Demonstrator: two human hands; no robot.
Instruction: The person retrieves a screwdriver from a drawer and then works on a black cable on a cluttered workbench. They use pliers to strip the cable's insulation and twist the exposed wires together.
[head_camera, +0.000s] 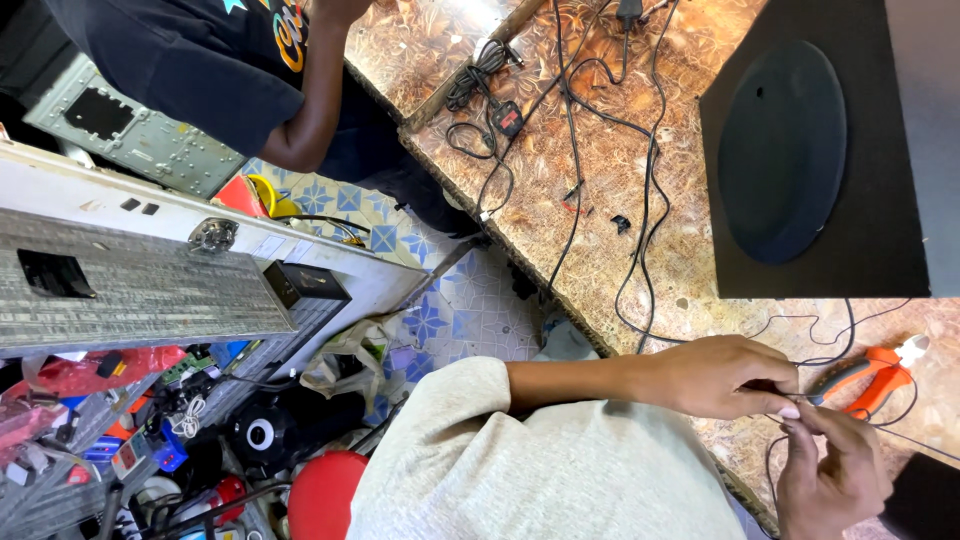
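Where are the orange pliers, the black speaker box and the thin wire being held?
orange pliers (868, 378), head view, on the orange handles.
black speaker box (860, 250), head view, on its front panel.
thin wire (905, 438), head view, just right of the hands.

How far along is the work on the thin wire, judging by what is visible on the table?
Apparently done: the orange-handled cutter lies on the table, out of the hands. In hand: the left hand and right hand pinch the thin black wire between their fingertips. Left: the wire's ends cannot be seen joined to anything, and the black speaker box stands untouched.
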